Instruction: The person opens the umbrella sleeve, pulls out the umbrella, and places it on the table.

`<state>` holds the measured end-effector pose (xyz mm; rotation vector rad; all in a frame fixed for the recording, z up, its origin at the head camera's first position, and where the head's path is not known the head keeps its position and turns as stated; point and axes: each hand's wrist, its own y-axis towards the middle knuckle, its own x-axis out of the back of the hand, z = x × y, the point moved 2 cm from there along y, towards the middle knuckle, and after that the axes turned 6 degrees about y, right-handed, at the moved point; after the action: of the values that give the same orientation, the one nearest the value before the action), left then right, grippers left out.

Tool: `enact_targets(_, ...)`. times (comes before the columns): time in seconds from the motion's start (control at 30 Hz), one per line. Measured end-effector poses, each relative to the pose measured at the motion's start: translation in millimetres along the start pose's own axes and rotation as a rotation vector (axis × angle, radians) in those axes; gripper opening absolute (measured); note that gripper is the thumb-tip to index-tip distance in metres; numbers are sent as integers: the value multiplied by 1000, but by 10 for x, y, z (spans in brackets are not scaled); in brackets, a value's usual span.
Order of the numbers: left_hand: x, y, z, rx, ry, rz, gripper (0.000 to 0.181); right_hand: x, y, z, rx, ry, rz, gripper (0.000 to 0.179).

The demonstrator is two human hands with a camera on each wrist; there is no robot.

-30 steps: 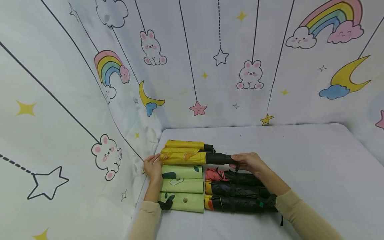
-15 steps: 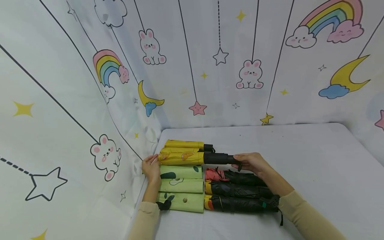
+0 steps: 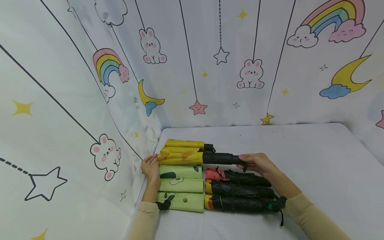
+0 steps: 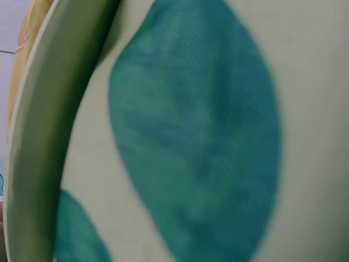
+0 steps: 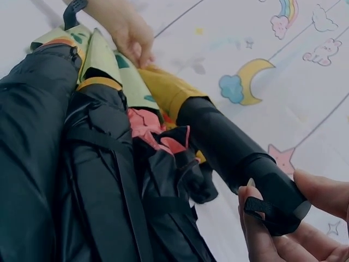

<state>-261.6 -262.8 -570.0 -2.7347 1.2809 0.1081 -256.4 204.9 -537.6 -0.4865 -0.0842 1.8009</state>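
This is a corner with white cloth point(image 3: 222, 83) walls past the worktop's point(image 3: 312, 153) far and left edges, printed with bunnies point(image 3: 250, 74), rainbows point(image 3: 109, 60), moons point(image 3: 340, 78) and stars point(image 3: 198, 108). I can't tell if it's in a home.

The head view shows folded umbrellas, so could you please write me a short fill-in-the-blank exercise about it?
The right hand grips a black handle sticking out of a cover coloured ____.
The green covers lying in a column number ____.
The black umbrellas lie to the ____ of the green covers.
Missing words: yellow; three; right.
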Motion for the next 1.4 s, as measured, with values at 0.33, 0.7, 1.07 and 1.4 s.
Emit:
enact_targets(0.33,12,7,1,4,-11,5,45,114,-71,20,-1,-1,6,56)
enact_targets(0.7,-2,9,13,-2,22,-9,44,231,-145,34,12,-29,29,57)
enact_targets(1.07,5,7,0,3,20,3,44,301,-228,45,20,-66,22,59)
enact_targets(1.4,12,17,9,1,26,2,45,393,-284,37,29,-68,47,58)
